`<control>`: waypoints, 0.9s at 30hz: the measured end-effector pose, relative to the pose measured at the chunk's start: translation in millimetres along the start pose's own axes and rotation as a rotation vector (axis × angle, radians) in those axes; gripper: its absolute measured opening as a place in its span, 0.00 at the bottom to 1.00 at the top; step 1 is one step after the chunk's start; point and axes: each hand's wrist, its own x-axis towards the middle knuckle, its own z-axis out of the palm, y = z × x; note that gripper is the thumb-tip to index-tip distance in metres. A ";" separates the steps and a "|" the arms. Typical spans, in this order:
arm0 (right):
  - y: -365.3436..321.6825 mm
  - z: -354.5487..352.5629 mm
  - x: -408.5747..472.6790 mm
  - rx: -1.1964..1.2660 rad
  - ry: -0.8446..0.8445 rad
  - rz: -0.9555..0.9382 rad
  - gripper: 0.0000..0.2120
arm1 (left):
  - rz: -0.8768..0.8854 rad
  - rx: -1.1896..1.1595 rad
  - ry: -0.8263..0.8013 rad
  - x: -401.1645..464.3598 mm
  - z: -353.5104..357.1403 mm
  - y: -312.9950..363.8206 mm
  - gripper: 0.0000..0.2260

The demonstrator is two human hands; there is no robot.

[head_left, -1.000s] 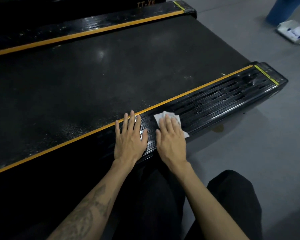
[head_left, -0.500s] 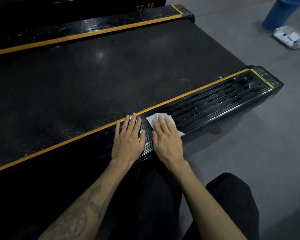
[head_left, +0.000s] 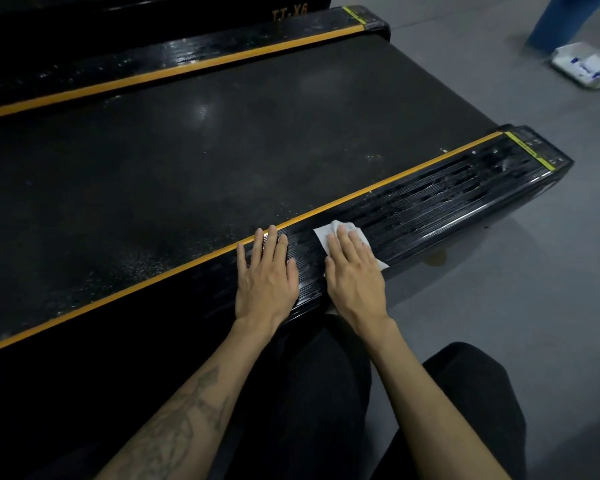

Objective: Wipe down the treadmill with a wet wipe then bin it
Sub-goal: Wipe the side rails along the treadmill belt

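Right hand (head_left: 355, 271) lies flat, fingers straight, pressing white crumpled wet wipe (head_left: 326, 237) onto ribbed black side rail (head_left: 447, 199) of black treadmill (head_left: 187, 161). Left hand (head_left: 267, 275) lies flat at its 9 o'clock, fingers spread on rail. White wipe packet (head_left: 586, 65) on grey floor (head_left: 534, 271) at 2 o'clock.

A single head-worn wide-angle camera looks forward and steeply down, close over the treadmill's side rail (head_left: 430, 199), which runs from seven o'clock toward two o'clock.
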 end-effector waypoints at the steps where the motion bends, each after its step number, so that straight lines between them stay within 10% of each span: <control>1: -4.5 0.6 -7.3 -0.005 0.030 0.028 0.26 | 0.000 0.004 0.006 0.0 0.6 0.2 0.30; 27: -11.9 -1.2 -17.2 0.013 0.041 -0.036 0.24 | 0.081 -0.025 0.041 0.6 2.4 1.8 0.28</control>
